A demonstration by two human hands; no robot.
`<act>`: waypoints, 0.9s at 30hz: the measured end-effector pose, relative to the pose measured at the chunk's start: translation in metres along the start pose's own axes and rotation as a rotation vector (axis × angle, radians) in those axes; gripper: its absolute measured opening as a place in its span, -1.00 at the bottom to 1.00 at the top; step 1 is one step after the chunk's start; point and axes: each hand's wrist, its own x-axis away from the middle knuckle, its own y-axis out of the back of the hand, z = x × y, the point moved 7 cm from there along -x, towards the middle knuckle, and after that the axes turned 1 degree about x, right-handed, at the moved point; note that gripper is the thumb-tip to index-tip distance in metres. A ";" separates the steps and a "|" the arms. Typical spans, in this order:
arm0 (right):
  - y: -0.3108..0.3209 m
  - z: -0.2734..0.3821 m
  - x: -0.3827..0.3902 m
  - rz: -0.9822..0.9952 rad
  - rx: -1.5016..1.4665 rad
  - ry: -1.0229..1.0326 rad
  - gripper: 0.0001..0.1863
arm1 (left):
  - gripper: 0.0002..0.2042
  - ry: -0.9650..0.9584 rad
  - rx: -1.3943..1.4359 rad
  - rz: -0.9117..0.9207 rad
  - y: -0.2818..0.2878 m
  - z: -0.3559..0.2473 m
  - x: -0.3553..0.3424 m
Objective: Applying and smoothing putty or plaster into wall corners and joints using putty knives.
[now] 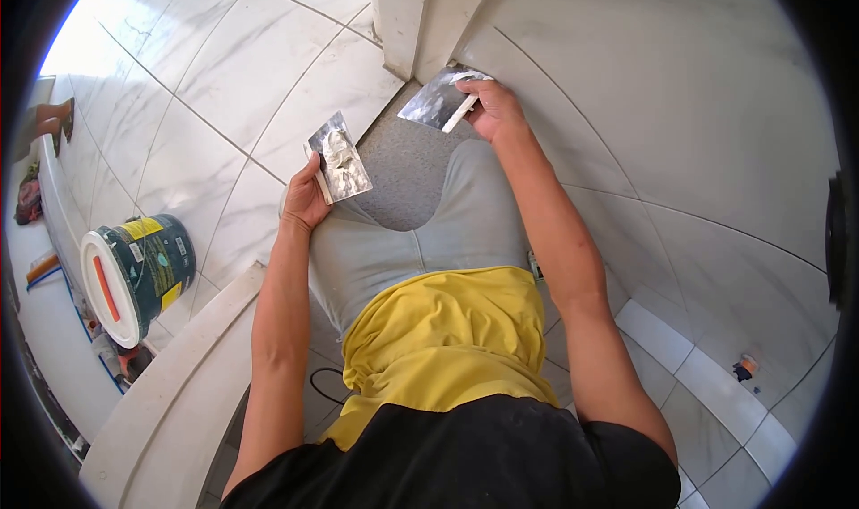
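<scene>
My left hand (pixel 306 196) grips a flat rectangular metal blade (pixel 322 147) carrying a lumpy heap of off-white paste (pixel 340 156), held over the edge between white floor tiles (pixel 277 120) and a grey speckled floor strip (pixel 394 173). In my right hand (pixel 492 111) is a wide putty knife (pixel 428 97) with a pale handle and paste smears on its steel blade. The knife is just below the foot of the white door frame (pixel 407 26), beside the grey marbled wall tiles (pixel 644 71); whether it touches either cannot be told.
A dark green bucket (pixel 157 263) with a white lid stands at left, beside a pale curved board or ledge (pixel 179 393). Another person's lower legs (pixel 54 120) show at the far left near assorted tools (pixel 49 267). A small orange-and-black object (pixel 744 368) is low at right.
</scene>
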 end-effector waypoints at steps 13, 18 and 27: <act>-0.041 0.051 0.056 0.000 0.098 0.104 -0.71 | -0.57 -0.024 0.005 0.006 0.004 -0.001 0.000; -0.051 0.065 0.071 0.003 0.111 0.124 -0.72 | -0.57 -0.024 0.015 0.027 0.001 -0.002 0.000; -0.063 0.093 0.101 0.048 0.113 0.205 -0.74 | -0.59 -0.021 0.018 0.023 -0.002 -0.002 0.002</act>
